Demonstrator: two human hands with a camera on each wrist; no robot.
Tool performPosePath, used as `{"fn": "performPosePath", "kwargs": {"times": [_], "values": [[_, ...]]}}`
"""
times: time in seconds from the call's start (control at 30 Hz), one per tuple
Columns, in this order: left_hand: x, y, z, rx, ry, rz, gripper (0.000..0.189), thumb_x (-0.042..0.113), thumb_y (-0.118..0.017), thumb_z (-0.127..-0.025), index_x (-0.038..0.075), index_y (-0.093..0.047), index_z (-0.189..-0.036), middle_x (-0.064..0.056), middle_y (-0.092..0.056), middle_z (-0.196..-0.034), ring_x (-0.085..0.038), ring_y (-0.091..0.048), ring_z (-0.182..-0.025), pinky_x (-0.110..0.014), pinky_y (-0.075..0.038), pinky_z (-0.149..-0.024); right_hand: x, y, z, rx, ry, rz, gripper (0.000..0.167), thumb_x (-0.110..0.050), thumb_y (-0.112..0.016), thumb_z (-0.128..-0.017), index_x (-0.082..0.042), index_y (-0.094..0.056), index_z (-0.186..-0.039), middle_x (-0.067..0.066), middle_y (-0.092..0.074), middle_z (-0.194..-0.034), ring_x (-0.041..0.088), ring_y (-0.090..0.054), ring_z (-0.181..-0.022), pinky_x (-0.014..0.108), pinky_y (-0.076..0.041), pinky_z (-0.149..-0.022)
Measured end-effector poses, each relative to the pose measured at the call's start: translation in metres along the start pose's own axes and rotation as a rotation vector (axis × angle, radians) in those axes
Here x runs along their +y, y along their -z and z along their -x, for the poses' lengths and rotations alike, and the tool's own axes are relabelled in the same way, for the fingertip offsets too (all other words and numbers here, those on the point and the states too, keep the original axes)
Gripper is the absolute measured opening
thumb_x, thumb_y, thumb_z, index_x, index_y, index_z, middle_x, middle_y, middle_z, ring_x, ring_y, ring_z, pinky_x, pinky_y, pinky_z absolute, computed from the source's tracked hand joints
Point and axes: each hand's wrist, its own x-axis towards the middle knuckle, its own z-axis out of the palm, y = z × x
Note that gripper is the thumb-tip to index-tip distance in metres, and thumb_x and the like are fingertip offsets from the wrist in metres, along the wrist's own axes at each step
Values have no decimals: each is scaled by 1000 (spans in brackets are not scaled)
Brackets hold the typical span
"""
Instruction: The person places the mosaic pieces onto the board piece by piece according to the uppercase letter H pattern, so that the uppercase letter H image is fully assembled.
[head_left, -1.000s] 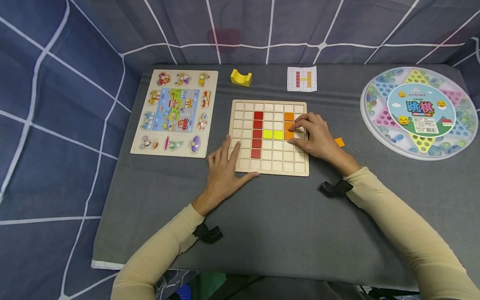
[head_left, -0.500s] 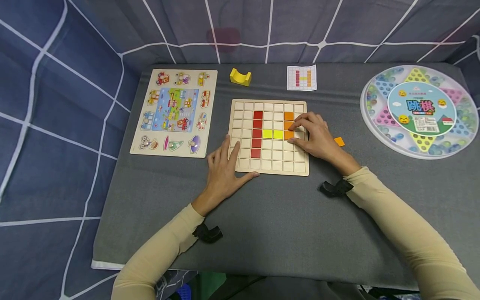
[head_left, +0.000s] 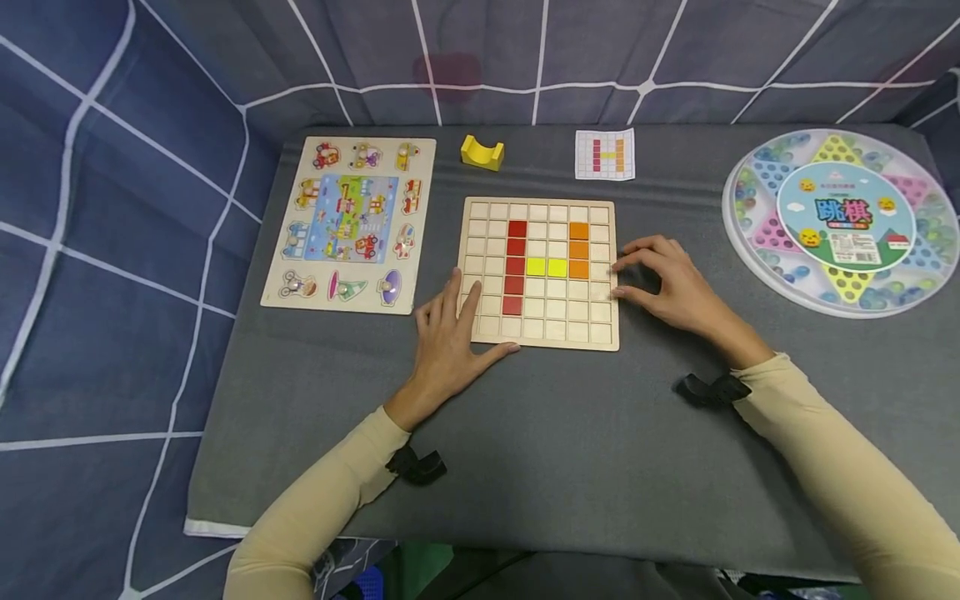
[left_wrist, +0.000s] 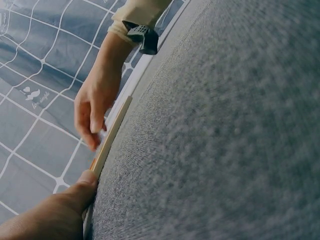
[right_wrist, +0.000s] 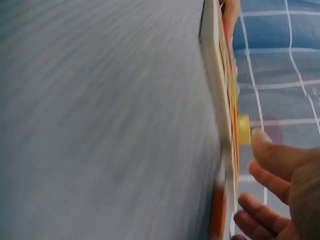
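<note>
A wooden grid board point(head_left: 555, 332) lies flat on the table, bearing a column of red tiles point(head_left: 514, 267), two yellow tiles point(head_left: 546, 267) and three orange tiles point(head_left: 579, 250). My left hand point(head_left: 447, 337) rests at the board's lower left corner, fingers spread and the thumb along the front edge. Just off the right edge is my right hand point(head_left: 678, 287), its fingers loosely bent with nothing between them. A loose orange tile point(right_wrist: 217, 212) shows beside the board in the right wrist view; in the head view the right hand hides it.
At the back stand a yellow curved block point(head_left: 482, 155) and a printed pattern card point(head_left: 604, 155). A picture knob puzzle point(head_left: 347, 292) lies to the left. On the right sits a round Chinese checkers box point(head_left: 843, 212). The grey cloth table point(head_left: 540, 450) stretches in front.
My right hand has let go of the third orange tile, now in the board, and moved right to the board's edge, covering the loose tile. The left hand has stayed put.
</note>
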Motion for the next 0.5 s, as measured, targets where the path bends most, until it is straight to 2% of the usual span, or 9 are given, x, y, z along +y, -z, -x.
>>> {"fn": "performPosePath", "kwargs": {"times": [0.1, 0.2, 0.37, 0.5], "values": [[0, 0, 0, -1, -1, 2, 106, 67, -73, -74, 5, -36, -151, -22, -19, -160, -39, -34, -136, -54, -24, -98, 5, 12, 15, 17, -31, 32, 35, -5, -84, -75, -5, -71, -107, 13, -59, -103, 26, -47, -93, 39, -30, -82], [0, 1, 0, 1, 1, -2, 106, 67, -73, -73, 5, -36, -151, -22, -19, -160, -39, -34, -136, -54, -24, -98, 10, 20, 27, 15, -49, 57, 39, -6, -85, -73, -5, -70, -110, 11, -57, -92, 20, -43, -84, 34, -28, -79], [-1, 1, 0, 1, -1, -7, 106, 67, -72, -74, 5, -36, -151, -22, -18, -161, -39, -33, -137, -54, -24, -98, 16, 25, 37, -46, -56, 49, 49, -5, -86, -70, -5, -68, -115, 10, -56, -97, 19, -44, -88, 35, -27, -79], [1, 0, 0, -4, -3, -5, 106, 67, -72, -74, 5, -35, -151, -22, -18, -161, -39, -33, -138, -55, -24, -98, 20, 26, 41, -80, -53, 35, 44, -4, -86, -70, -6, -70, -111, 10, -55, -102, 22, -43, -93, 40, -27, -82]]}}
